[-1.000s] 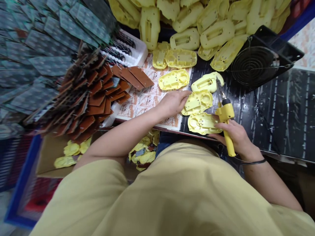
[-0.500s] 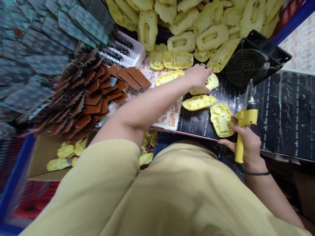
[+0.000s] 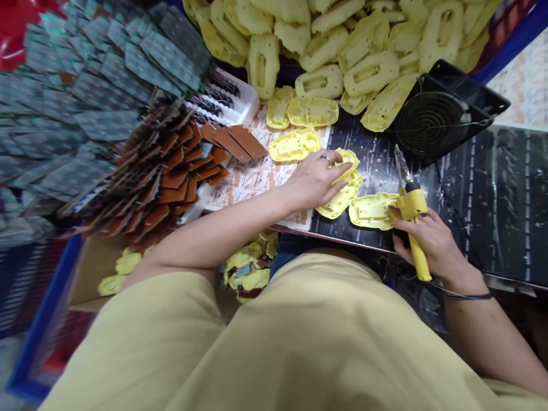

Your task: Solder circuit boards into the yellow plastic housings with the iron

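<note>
My left hand [image 3: 315, 178] lies on a yellow plastic shell [image 3: 342, 194] at the front of the black table top [image 3: 471, 188], fingers curled over its upper edge. My right hand [image 3: 428, 240] is closed around the handle of a yellow soldering iron [image 3: 411, 211], whose metal tip points up and away from me. Its thumb touches a second yellow shell [image 3: 371, 210] lying flat just right of the first. Two more shells [image 3: 294, 145] [image 3: 312, 111] lie on a printed paper sheet [image 3: 252, 177] beyond my left hand.
A heap of yellow shells [image 3: 355, 40] fills the back. A black fan [image 3: 432, 117] stands at the right. Brown boards [image 3: 171, 165] and green circuit boards [image 3: 85, 103] are piled at the left, beside a white tray [image 3: 231, 97]. A cardboard box [image 3: 98, 262] with yellow parts sits below.
My left hand has come back from the far shells to the near one in front of me. My right hand moved left with the soldering iron, and the shell beside it now lies flat.
</note>
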`<state>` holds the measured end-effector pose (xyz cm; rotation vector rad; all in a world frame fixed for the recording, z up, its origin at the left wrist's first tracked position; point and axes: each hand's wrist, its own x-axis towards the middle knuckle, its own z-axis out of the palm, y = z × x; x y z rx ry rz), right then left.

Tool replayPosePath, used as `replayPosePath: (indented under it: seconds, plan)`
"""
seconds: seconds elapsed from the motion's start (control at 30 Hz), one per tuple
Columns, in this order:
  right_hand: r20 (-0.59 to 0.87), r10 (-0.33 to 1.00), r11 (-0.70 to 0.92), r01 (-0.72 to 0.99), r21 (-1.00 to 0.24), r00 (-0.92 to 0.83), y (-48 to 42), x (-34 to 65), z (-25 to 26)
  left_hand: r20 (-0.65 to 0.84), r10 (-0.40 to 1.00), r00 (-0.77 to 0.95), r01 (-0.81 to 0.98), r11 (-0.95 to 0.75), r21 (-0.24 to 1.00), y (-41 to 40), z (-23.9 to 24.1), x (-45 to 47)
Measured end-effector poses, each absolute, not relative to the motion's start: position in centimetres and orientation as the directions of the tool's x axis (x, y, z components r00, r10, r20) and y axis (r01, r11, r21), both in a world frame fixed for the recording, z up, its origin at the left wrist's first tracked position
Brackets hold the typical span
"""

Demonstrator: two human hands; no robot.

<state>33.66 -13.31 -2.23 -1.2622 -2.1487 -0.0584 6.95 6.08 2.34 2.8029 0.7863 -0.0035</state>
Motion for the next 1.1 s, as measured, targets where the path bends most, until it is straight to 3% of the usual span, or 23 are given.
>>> replayPosePath:
  seconds: [0.13,0.33,0.4,0.5,0.57,0.67,0.83,0.97,1.03,1.1]
  plan:
    - [0.549,0.781,0.513,0.809,-0.289,-0.299,-13.7,33.6,-2.1,-0.07,0.547,0.834,0.543,-0.793,0.276,5.8,-0.3,6.4]
    - [0.572,0.764,0.515,0.816,-0.262,-0.299,-13.1,33.5,-1.7,0.126,0.229,0.965,0.177,-0.927,0.332,8.6,-2.8,10.7]
    - [0.586,0.762,0.5,0.826,-0.261,-0.276,-13.7,33.5,-1.8,0.135,0.303,0.943,0.253,-0.92,0.298,9.8,-2.2,11.2]
    - [0.585,0.766,0.496,0.823,-0.277,-0.265,-14.7,33.2,-2.1,0.001,0.451,0.893,0.437,-0.865,0.246,10.4,-0.8,10.5]
    - [0.575,0.768,0.504,0.82,-0.273,-0.281,-15.1,32.8,-2.3,-0.074,0.475,0.877,0.477,-0.845,0.24,9.6,-0.3,9.6]
    - [0.573,0.768,0.5,0.827,-0.255,-0.287,-15.1,32.1,-2.6,-0.047,0.5,0.865,0.492,-0.826,0.276,7.5,-0.4,8.9]
    - [0.589,0.73,0.585,0.762,-0.277,-0.346,-13.6,31.3,-2.0,-0.081,0.356,0.931,0.365,-0.888,0.281,6.7,-1.2,8.7]
    - [0.634,0.673,0.631,0.742,-0.225,-0.38,-11.6,29.6,-1.7,-0.124,0.224,0.967,0.25,-0.927,0.28,9.2,-0.3,8.3]
    - [0.652,0.654,0.64,0.74,-0.206,-0.384,-10.9,28.8,-1.9,-0.11,0.25,0.962,0.271,-0.924,0.268,10.1,0.8,7.9]
    - [0.65,0.66,0.637,0.739,-0.218,-0.377,-10.8,28.7,-2.3,-0.087,0.371,0.924,0.381,-0.897,0.223,10.9,2.3,7.1]
